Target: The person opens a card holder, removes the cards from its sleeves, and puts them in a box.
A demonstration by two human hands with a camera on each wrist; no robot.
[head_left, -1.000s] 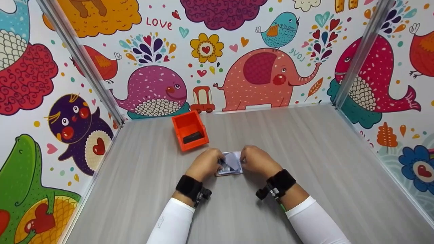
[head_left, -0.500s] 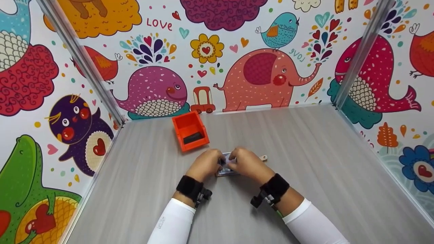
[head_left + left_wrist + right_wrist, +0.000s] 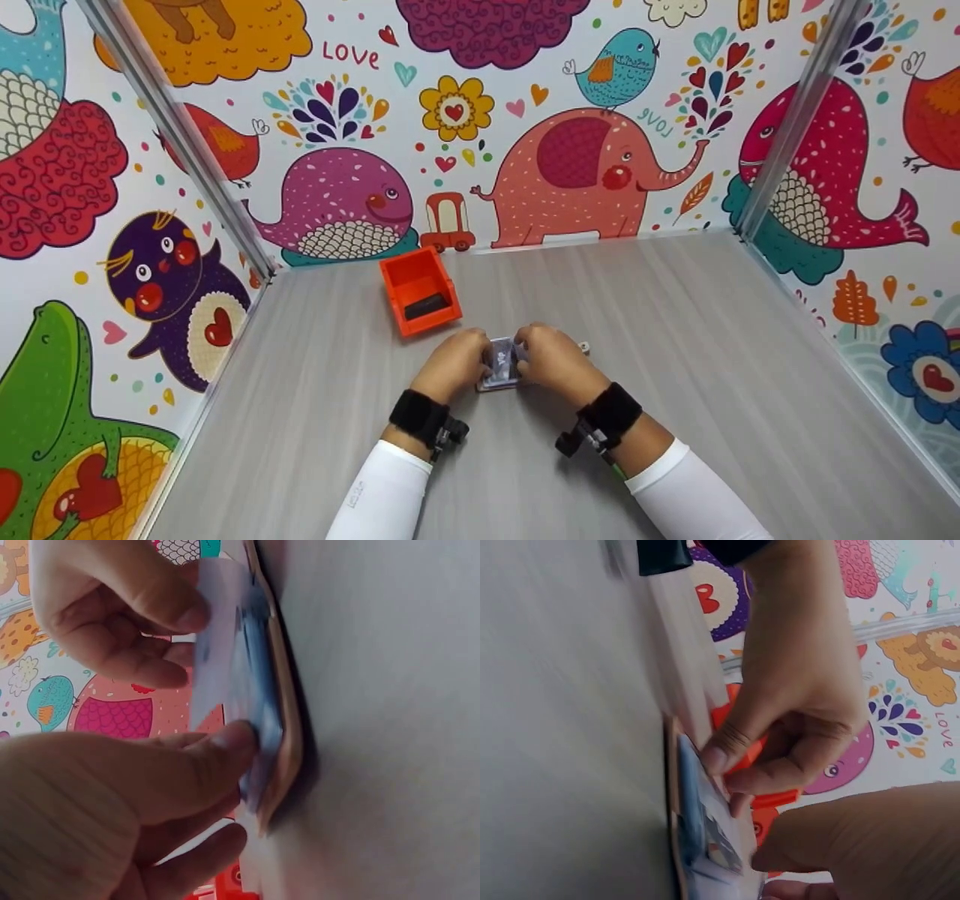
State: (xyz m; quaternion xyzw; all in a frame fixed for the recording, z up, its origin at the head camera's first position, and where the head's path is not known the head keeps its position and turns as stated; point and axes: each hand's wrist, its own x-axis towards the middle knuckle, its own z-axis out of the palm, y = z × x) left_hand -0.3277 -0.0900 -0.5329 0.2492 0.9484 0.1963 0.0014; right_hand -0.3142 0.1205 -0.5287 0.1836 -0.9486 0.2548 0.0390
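A tan-edged card wallet (image 3: 487, 388) lies opened on the table, a stack of clear bluish card sleeves (image 3: 262, 682) inside it. My left hand (image 3: 454, 364) grips the wallet's left side, its thumb pressing on the sleeves. On the right, my right hand (image 3: 553, 360) pinches a thin translucent sleeve page (image 3: 217, 645) that stands away from the stack. Printed letters show faintly on the uppermost page in the head view. A small strap end with a snap (image 3: 585, 347) pokes out behind the right hand. The fingers hide much of the wallet.
An orange bin (image 3: 420, 291) stands beyond the left hand, with a dark block-like object (image 3: 426, 306) inside. Cartoon-printed walls (image 3: 450, 180) enclose the grey wood-grain table (image 3: 637, 300) at the back and sides.
My right hand moved left over the wallet, then slightly back right, and the page in view changed from a pale loose sheet to a printed one. The left hand stayed put.
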